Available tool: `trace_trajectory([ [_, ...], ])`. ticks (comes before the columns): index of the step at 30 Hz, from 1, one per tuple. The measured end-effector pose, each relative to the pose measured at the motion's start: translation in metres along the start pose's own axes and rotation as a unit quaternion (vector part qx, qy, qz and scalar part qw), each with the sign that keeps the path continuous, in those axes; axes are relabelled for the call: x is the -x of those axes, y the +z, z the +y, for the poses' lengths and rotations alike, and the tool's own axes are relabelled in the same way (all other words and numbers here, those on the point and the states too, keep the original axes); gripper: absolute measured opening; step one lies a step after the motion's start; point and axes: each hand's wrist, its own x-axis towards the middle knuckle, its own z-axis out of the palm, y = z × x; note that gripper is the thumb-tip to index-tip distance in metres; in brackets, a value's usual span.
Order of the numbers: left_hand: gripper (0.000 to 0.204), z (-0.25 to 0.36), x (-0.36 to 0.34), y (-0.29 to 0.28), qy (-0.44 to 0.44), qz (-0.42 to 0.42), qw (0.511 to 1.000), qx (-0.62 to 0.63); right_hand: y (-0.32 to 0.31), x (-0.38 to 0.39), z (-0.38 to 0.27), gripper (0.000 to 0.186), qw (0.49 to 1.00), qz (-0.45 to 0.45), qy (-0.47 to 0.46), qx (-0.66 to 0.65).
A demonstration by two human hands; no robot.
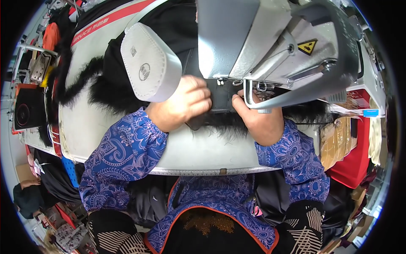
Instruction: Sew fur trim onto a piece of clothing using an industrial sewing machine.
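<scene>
Black fabric [221,98] lies beneath the needle area of a grey and white sewing machine [228,38]. Dark fur trim [226,122] runs along the fabric's near edge. My left hand [184,103] rests at the left of the needle, its fingers curled down on the fabric. Right of the needle, my right hand [262,122] has its thumb against the fabric's edge; its other fingers are partly hidden behind the machine's pale curved guard [292,96]. More of the black garment [120,63] spreads over the table to the left and back.
A white rounded unit with stitched-look edges [150,63] stands just above my left wrist. Along the front edge of the white tabletop [198,148] runs a ruler strip [190,172]. A taped brown package [336,142] and a red bin [357,158] sit at the right.
</scene>
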Motion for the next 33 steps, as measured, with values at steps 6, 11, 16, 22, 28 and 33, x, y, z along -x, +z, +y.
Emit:
trace_trajectory([
  [6,0.027,-0.001,0.019,0.0,-0.023,-0.046,0.999,-0.002,-0.001,0.002,0.002,0.022,0.999,0.012,-0.014,-0.027],
  [11,0.031,0.002,0.022,0.002,-0.051,-0.047,0.997,-0.023,-0.005,0.011,0.009,0.024,0.999,-0.031,-0.003,0.023],
  [16,0.031,0.002,0.021,0.005,-0.08,-0.044,0.995,-0.029,0.0,0.012,0.015,0.023,0.999,-0.022,0.024,0.019],
  [22,0.029,-0.005,0.013,0.012,-0.104,-0.034,0.994,0.003,0.016,0.021,0.035,0.015,0.987,-0.07,0.133,-0.064],
  [28,0.03,-0.01,0.011,0.018,-0.115,-0.066,0.991,0.01,0.043,0.026,0.046,0.013,0.992,-0.054,0.06,0.099],
  [33,0.032,-0.009,0.006,0.015,-0.125,-0.092,0.988,0.009,0.053,0.035,0.05,0.012,0.784,0.128,0.245,-0.556],
])
